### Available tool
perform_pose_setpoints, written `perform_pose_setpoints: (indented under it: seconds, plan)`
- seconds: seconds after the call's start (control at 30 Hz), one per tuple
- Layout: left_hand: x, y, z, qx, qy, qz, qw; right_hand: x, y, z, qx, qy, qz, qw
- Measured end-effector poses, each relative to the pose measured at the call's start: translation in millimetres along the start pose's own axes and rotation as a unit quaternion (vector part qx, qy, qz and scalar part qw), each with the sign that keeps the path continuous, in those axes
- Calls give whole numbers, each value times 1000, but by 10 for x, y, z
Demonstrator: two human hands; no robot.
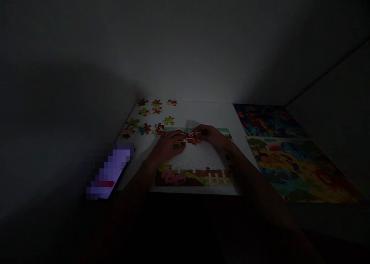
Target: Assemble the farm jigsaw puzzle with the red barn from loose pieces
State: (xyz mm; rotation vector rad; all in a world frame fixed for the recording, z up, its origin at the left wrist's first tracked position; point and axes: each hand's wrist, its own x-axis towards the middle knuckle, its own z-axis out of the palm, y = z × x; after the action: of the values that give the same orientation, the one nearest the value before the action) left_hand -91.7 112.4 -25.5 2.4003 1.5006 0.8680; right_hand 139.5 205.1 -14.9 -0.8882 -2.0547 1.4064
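Observation:
A partly assembled jigsaw puzzle (189, 178) lies before me, with a farm scene along its joined edges and a bare middle. My left hand (169, 145) rests over its upper left part, fingers stretched out beside the red barn pieces (190, 134) and thumb apart from them. To the right of the barn, my right hand (210, 135) has its fingers bent and pinched together at a puzzle piece on the upper edge. The fingers and dim light hide most of that piece.
Several loose puzzle pieces (168, 120) lie at the table's back left. A lit phone (114, 171), blurred by pixels, is at the left edge. Two finished-looking picture puzzles, a dark blue one (268, 119) and a yellow animal one (300, 167), lie on the right. Walls enclose the table's back.

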Motion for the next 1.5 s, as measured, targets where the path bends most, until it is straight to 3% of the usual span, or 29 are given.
perform_pose_setpoints:
  seconds: [0.47,1.0,1.5]
  plan:
    - [2,-39,7,-23,-39,-14,999,-20,-32,110,-138,-12,10,990]
    - [-5,-71,36,-14,15,49,999,-46,-143,126,-249,-12,-26,968]
    - [-20,-81,64,8,11,31,999,-63,-108,143,-305,-29,-84,948]
